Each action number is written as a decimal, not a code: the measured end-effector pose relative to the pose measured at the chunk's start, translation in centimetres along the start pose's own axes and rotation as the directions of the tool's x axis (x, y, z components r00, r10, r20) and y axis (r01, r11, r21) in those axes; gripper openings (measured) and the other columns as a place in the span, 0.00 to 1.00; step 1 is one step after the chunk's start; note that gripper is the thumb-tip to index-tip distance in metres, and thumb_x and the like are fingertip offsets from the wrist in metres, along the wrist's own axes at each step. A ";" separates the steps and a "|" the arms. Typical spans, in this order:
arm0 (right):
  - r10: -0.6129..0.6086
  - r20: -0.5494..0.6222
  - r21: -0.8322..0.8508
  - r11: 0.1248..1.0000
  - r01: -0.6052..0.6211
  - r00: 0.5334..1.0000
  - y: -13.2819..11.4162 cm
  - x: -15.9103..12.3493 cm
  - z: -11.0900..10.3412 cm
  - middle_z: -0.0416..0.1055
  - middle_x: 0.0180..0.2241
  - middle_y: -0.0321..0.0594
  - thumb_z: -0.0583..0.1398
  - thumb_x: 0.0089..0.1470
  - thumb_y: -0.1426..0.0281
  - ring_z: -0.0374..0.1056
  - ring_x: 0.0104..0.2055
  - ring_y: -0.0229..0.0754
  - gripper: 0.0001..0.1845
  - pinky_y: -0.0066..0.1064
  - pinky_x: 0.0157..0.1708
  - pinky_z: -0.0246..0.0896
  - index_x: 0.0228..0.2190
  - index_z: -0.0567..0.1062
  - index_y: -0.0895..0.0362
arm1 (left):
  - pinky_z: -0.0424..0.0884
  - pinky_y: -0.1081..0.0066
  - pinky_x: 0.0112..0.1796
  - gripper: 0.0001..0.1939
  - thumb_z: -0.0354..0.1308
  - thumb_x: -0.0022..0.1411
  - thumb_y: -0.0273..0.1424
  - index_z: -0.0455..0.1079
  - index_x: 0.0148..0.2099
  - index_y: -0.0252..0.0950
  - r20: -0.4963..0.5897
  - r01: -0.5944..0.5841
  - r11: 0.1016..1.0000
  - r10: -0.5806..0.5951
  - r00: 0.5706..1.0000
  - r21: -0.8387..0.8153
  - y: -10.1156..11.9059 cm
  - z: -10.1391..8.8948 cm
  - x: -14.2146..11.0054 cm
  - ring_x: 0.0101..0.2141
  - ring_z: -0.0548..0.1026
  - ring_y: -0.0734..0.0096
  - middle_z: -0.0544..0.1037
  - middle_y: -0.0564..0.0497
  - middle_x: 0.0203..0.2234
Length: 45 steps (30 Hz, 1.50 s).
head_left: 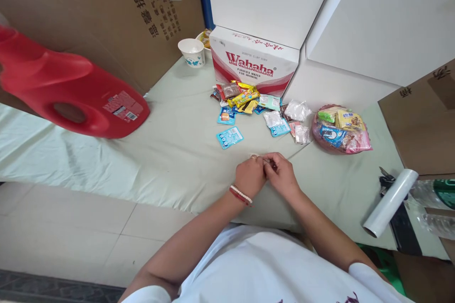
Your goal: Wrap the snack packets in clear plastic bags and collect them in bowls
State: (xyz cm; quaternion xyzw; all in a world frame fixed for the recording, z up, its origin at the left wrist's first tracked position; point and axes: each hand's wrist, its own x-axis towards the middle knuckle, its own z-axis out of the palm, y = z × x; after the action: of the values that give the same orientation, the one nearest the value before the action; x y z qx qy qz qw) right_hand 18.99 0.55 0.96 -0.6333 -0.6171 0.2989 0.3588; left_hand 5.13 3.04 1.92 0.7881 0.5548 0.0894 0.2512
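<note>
My left hand and my right hand meet over the near part of the table, fingers pinched together. Between them a sliver of a small, dark, shiny thing shows; the fingers cover most of it, so its kind cannot be made out. Just beyond my left hand a light blue packet lies flat by itself. Farther back sits a loose pile of wrapped snacks, with a yellow snack packet, a dark blue packet and clear wrappers among them.
A pink basket of packaged snacks sits at right, near a plastic film roll. Behind the pile stands a white and red Wahaha carton. A paper cup is at back left; a large red jug stands farther left.
</note>
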 end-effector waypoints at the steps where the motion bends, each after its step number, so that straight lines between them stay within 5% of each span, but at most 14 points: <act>1: 0.004 0.022 0.049 0.999 -0.005 1.000 0.0 0.1 0.4 0.75 0.38 0.41 0.56 0.60 0.69 0.71 0.38 0.43 0.10 0.33 0.40 0.66 0.40 0.77 0.54 | 0.73 0.67 0.40 0.13 0.51 0.68 0.27 0.76 0.49 0.34 0.000 0.000 0.993 0.000 1.000 -0.122 -0.5 -0.1 0.0 0.40 0.80 0.61 0.81 0.42 0.41; 5: 0.070 0.077 0.224 0.971 -0.086 0.995 0.9 0.2 1.6 0.73 0.39 0.41 0.56 0.61 0.65 0.70 0.35 0.41 0.11 0.33 0.36 0.69 0.41 0.77 0.53 | 0.73 0.69 0.42 0.16 0.51 0.70 0.29 0.75 0.54 0.37 0.001 0.051 0.884 -0.057 0.998 -0.465 -2.7 -0.2 0.0 0.39 0.80 0.65 0.84 0.48 0.39; 10: 0.116 0.070 0.343 0.930 -0.133 0.991 1.3 0.0 2.3 0.71 0.38 0.39 0.58 0.59 0.62 0.68 0.32 0.39 0.10 0.33 0.35 0.69 0.39 0.76 0.53 | 0.71 0.59 0.48 0.23 0.63 0.62 0.35 0.70 0.58 0.36 -0.259 0.169 0.957 -0.229 0.938 -0.236 -3.6 0.9 0.5 0.51 0.74 0.52 0.78 0.40 0.48; 13: 0.146 0.032 0.363 0.920 -0.147 0.989 1.0 -0.1 2.7 0.72 0.36 0.38 0.58 0.58 0.61 0.67 0.30 0.39 0.10 0.33 0.34 0.68 0.38 0.75 0.53 | 0.70 0.54 0.49 0.20 0.65 0.60 0.40 0.72 0.49 0.34 -0.238 0.209 0.971 -0.231 0.943 -0.114 -3.8 1.0 1.0 0.51 0.72 0.46 0.75 0.37 0.47; 17: 0.202 -0.016 0.433 0.884 -0.175 0.979 -0.3 -0.9 2.9 0.73 0.36 0.38 0.60 0.60 0.57 0.68 0.33 0.41 0.12 0.35 0.37 0.68 0.38 0.73 0.52 | 0.71 0.58 0.44 0.09 0.59 0.65 0.37 0.69 0.40 0.36 -0.284 0.019 0.995 -0.046 0.958 -0.097 -3.0 0.5 0.1 0.43 0.73 0.53 0.74 0.42 0.39; 20: 0.276 0.033 0.656 0.720 -0.229 0.961 -1.2 -2.3 2.4 0.72 0.36 0.36 0.61 0.60 0.50 0.69 0.37 0.42 0.18 0.35 0.39 0.67 0.43 0.71 0.49 | 0.71 0.56 0.47 0.06 0.54 0.67 0.31 0.69 0.44 0.37 -0.411 -0.290 0.953 0.232 0.882 -0.085 -2.0 0.6 -1.8 0.46 0.73 0.55 0.75 0.41 0.42; 24: 0.396 0.144 0.817 0.469 -0.335 0.907 -0.5 -4.6 1.2 0.70 0.35 0.33 0.69 0.52 0.51 0.68 0.36 0.40 0.26 0.33 0.39 0.68 0.48 0.72 0.47 | 0.69 0.50 0.57 0.21 0.53 0.62 0.25 0.66 0.58 0.37 -0.384 -0.627 0.764 0.539 0.750 -0.152 -1.8 1.5 -4.0 0.56 0.71 0.52 0.75 0.39 0.52; 28: 0.466 0.204 0.815 0.407 -0.414 0.861 1.7 -6.7 -0.2 0.72 0.34 0.34 0.73 0.47 0.55 0.68 0.34 0.37 0.25 0.31 0.37 0.68 0.44 0.75 0.51 | 0.73 0.59 0.56 0.32 0.51 0.60 0.23 0.57 0.67 0.38 -0.244 -0.661 0.636 0.621 0.744 -0.398 -1.9 2.0 -5.0 0.58 0.73 0.59 0.74 0.40 0.58; 30: 0.481 0.137 0.809 0.450 -0.378 0.866 2.8 -7.0 -2.1 0.73 0.35 0.35 0.73 0.46 0.56 0.69 0.35 0.38 0.25 0.31 0.36 0.68 0.43 0.76 0.51 | 0.74 0.60 0.55 0.31 0.51 0.61 0.24 0.59 0.67 0.39 -0.197 -0.621 0.638 0.608 0.769 -0.456 -2.0 1.9 -5.3 0.56 0.76 0.60 0.76 0.41 0.57; 33: 0.520 -0.198 0.793 0.583 -0.176 0.831 4.6 -6.2 -8.1 0.75 0.39 0.37 0.73 0.43 0.59 0.71 0.37 0.40 0.26 0.33 0.37 0.71 0.43 0.74 0.50 | 0.76 0.60 0.52 0.23 0.51 0.64 0.28 0.66 0.61 0.38 -0.193 -0.538 0.715 0.510 0.838 -0.446 -2.9 1.6 -5.9 0.52 0.79 0.59 0.79 0.41 0.53; 36: 0.498 -0.594 0.643 0.765 0.001 0.632 7.0 -3.9 -16.0 0.75 0.39 0.36 0.70 0.43 0.62 0.72 0.36 0.39 0.27 0.34 0.37 0.72 0.45 0.70 0.50 | 0.79 0.64 0.44 0.14 0.52 0.67 0.35 0.71 0.52 0.39 -0.242 -0.410 0.820 0.338 0.910 -0.400 -5.3 1.4 -6.5 0.44 0.82 0.61 0.83 0.45 0.44; 37: 0.481 -0.676 0.580 0.815 0.000 0.558 7.8 -2.9 -18.3 0.75 0.39 0.37 0.68 0.44 0.61 0.72 0.36 0.39 0.26 0.34 0.37 0.72 0.45 0.68 0.51 | 0.79 0.65 0.42 0.13 0.52 0.67 0.37 0.72 0.49 0.39 -0.267 -0.365 0.846 0.276 0.924 -0.388 -6.3 1.4 -6.7 0.41 0.83 0.62 0.83 0.47 0.41; 39: 0.475 -0.732 0.477 0.869 -0.130 0.488 9.2 -0.8 -21.5 0.74 0.38 0.38 0.64 0.47 0.60 0.73 0.35 0.39 0.22 0.35 0.36 0.73 0.43 0.65 0.52 | 0.79 0.68 0.38 0.13 0.52 0.68 0.40 0.72 0.46 0.39 -0.310 -0.287 0.883 0.173 0.935 -0.371 -8.1 1.5 -7.0 0.36 0.83 0.65 0.83 0.50 0.36; 45: 0.459 -0.695 0.270 0.880 -0.391 0.553 11.3 4.3 -22.0 0.75 0.34 0.41 0.60 0.52 0.60 0.73 0.34 0.44 0.16 0.36 0.34 0.71 0.40 0.67 0.54 | 0.77 0.71 0.37 0.13 0.52 0.68 0.41 0.73 0.43 0.40 -0.333 -0.240 0.919 0.130 0.934 -0.313 -10.2 1.8 -7.3 0.35 0.82 0.66 0.83 0.51 0.35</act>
State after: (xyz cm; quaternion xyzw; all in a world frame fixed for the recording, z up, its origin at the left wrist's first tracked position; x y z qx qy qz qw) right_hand 43.73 3.17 4.38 -0.8130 -0.2319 0.1181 0.5208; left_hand -5.29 -1.54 -3.69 0.7571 0.4841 0.3307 0.2882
